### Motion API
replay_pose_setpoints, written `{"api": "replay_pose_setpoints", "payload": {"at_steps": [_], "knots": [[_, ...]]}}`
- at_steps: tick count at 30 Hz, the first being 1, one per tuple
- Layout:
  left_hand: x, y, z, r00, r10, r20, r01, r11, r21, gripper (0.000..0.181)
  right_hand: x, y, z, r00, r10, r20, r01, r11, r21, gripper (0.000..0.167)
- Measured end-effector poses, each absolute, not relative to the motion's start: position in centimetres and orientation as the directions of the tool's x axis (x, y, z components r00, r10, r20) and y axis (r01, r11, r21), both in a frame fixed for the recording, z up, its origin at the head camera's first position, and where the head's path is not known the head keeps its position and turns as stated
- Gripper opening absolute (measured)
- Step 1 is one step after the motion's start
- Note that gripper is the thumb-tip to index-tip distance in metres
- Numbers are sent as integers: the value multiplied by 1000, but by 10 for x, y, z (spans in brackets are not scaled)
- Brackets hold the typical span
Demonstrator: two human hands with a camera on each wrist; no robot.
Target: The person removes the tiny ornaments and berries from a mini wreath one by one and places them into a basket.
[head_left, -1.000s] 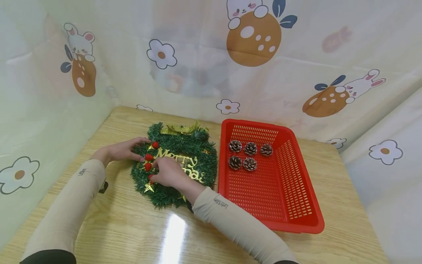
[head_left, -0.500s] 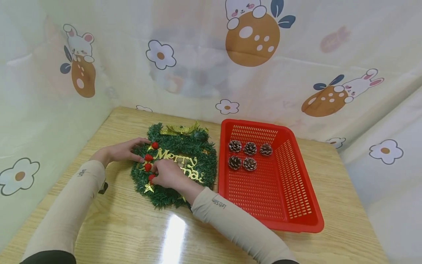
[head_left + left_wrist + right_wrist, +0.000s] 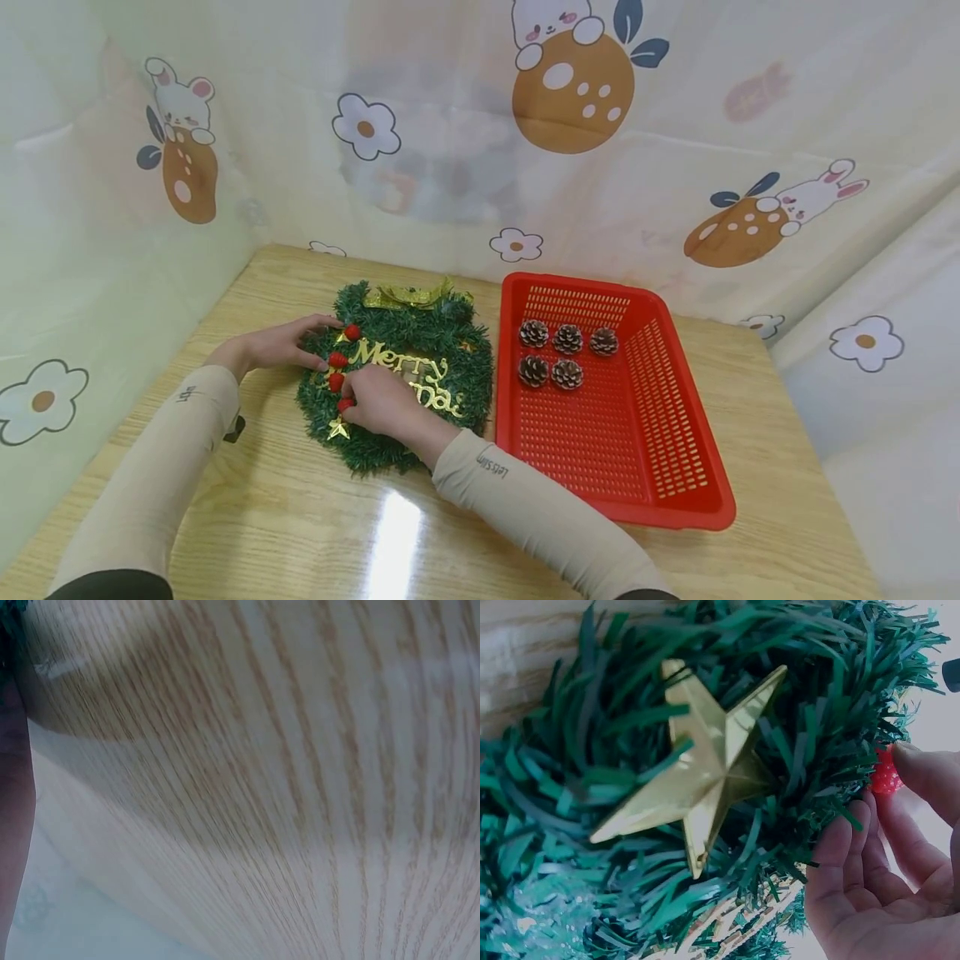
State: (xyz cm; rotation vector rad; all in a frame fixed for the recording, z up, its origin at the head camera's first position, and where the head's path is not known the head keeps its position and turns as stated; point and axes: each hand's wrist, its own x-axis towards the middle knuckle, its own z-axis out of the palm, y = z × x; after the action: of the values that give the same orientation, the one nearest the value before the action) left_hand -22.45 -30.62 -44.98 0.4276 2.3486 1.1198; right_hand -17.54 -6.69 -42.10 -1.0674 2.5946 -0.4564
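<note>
Wreath (image 3: 416, 332): lying on the table (image 3: 300, 517), left of the red basket (image 3: 693, 417); gold bow (image 3: 408, 297) at its far side, gold letters (image 3: 397, 358) across the middle, partly hidden.
Right hand (image 3: 386, 404): pinching 1 red berry (image 3: 886, 771) at the wreath's lower left, near a gold star (image 3: 338, 428).
Left hand (image 3: 281, 342): thumb and fingers apart, touching the wreath's left edge.
Other berries (image 3: 337, 360): 3, farther up that side.
Pine cones (image 3: 567, 339): 5, in the basket.

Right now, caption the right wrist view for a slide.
Right hand pinches red ornament on green wreath with gold star.
</note>
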Motion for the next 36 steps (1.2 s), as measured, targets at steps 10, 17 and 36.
{"api": "replay_pose_setpoints", "payload": {"at_steps": [10,17,36], "knots": [[-225,-306,-451,-826,472,-307,61,616,786,74,-174,-67,-419,-697,-698,-162,-609,696,-379,9],[-226,-307,-453,-828,471,-305,60,614,787,75,-176,-66,-408,-745,-652,-145,-529,709,-467,16],[-225,-306,-452,-823,476,-308,47,599,799,74,-191,-53,-375,-777,-619,-117,-404,633,-660,26]]}}
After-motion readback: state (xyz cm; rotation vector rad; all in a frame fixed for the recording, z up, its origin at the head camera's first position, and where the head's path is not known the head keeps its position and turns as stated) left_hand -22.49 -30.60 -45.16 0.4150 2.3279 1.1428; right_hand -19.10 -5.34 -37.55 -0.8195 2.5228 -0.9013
